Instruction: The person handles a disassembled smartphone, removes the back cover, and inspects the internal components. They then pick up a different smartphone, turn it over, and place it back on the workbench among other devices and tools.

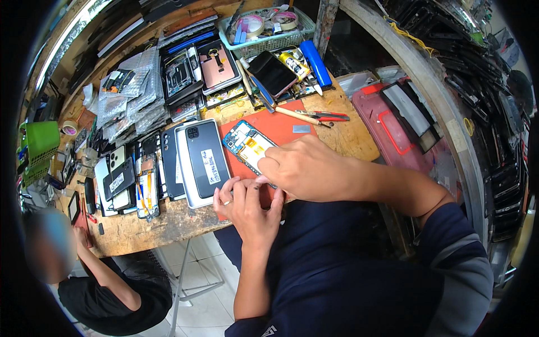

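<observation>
Both hands (269, 185) work an opened phone (247, 147) on a cluttered wooden bench (348, 135).

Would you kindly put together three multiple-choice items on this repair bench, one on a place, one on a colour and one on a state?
1. Where does the opened phone lie?
A. On the red mat
B. In the green basket
C. On the floor

2. What colour is the cylinder below the basket of tape rolls?
A. Yellow
B. Blue
C. White

3. In what state is the phone under the right hand?
A. Sealed in a bag
B. Back cover off, insides showing
C. Screen lit

Answers:
1. A, since the red mat shows all around it.
2. B, as the tube is plainly blue.
3. B, because the blue frame and a yellow part lie bare; the left hand rests at its lower end.
</observation>
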`<control>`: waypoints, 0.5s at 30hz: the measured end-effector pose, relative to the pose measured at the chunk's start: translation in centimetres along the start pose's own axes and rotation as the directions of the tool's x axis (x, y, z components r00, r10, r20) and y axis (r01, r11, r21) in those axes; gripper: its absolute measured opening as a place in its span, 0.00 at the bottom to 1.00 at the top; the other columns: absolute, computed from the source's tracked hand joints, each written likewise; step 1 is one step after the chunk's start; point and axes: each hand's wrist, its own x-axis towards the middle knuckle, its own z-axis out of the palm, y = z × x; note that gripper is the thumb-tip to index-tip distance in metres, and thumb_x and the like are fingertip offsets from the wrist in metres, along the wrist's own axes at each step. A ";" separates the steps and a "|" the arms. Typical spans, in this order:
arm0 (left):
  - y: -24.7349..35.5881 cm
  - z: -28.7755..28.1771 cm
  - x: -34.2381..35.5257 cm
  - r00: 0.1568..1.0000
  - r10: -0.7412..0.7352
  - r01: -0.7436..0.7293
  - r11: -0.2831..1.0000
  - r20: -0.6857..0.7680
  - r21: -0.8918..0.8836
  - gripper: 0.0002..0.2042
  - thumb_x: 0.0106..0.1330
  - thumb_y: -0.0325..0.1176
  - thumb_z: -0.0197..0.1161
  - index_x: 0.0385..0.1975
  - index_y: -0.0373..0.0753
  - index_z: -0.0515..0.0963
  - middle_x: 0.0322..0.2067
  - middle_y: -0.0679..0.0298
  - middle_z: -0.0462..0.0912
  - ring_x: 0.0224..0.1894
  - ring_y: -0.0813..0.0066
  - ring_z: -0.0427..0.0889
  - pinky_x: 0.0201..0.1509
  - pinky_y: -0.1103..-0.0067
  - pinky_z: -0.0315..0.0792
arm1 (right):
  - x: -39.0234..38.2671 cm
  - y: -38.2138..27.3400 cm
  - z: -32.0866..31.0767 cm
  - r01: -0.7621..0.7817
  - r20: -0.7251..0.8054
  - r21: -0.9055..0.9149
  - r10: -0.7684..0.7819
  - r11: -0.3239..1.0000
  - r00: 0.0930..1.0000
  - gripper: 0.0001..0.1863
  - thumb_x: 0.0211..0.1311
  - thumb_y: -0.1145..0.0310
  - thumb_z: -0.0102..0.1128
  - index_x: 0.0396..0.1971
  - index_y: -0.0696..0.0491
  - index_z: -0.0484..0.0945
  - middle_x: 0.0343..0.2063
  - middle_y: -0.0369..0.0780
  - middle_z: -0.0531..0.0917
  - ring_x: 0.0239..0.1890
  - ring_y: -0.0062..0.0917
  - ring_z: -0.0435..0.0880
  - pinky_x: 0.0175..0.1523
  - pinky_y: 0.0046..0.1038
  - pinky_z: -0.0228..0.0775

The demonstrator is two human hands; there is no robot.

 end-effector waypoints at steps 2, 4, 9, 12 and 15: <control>0.0 0.1 0.1 1.000 0.012 -0.012 1.000 -0.022 0.011 0.20 0.51 0.40 0.81 0.41 0.45 0.82 0.41 0.65 0.81 0.59 0.58 0.77 0.72 0.50 0.51 | 0.0 0.0 -0.2 0.052 -0.042 0.077 -0.049 0.996 0.998 0.08 0.59 0.72 0.65 0.35 0.59 0.77 0.31 0.47 0.84 0.34 0.42 0.90 0.33 0.40 0.81; -0.2 0.1 0.0 0.998 0.034 -0.033 0.999 -0.049 0.034 0.18 0.51 0.39 0.81 0.40 0.45 0.82 0.40 0.65 0.81 0.55 0.59 0.78 0.68 0.51 0.53 | 0.1 -0.2 -0.1 0.042 -0.020 0.089 -0.041 0.995 0.999 0.08 0.59 0.73 0.64 0.35 0.59 0.76 0.33 0.48 0.85 0.33 0.43 0.90 0.32 0.41 0.81; -0.8 0.6 -5.1 0.931 0.315 -0.337 0.936 -0.183 -0.101 0.12 0.52 0.33 0.79 0.34 0.46 0.82 0.31 0.67 0.76 0.39 0.64 0.79 0.54 0.63 0.59 | -0.1 -0.2 0.0 0.051 -0.082 0.110 -0.042 0.993 0.996 0.07 0.59 0.74 0.63 0.34 0.60 0.76 0.33 0.49 0.86 0.32 0.43 0.89 0.31 0.41 0.80; -1.0 2.9 -8.0 0.888 0.391 -0.348 0.916 0.241 -0.201 0.09 0.60 0.31 0.74 0.39 0.43 0.85 0.31 0.63 0.79 0.39 0.60 0.81 0.44 0.64 0.70 | 0.2 -0.1 0.1 -0.033 0.013 0.074 0.032 0.997 0.999 0.09 0.58 0.75 0.63 0.37 0.59 0.76 0.36 0.50 0.85 0.36 0.46 0.89 0.34 0.43 0.81; -6.4 7.9 -12.7 0.749 0.095 -0.052 0.995 0.656 -0.086 0.12 0.66 0.37 0.72 0.45 0.40 0.86 0.41 0.59 0.86 0.49 0.54 0.84 0.55 0.64 0.74 | -0.2 -0.1 -0.2 0.033 0.002 0.152 -0.033 0.988 0.999 0.09 0.57 0.76 0.63 0.37 0.60 0.75 0.38 0.52 0.85 0.37 0.47 0.89 0.33 0.45 0.80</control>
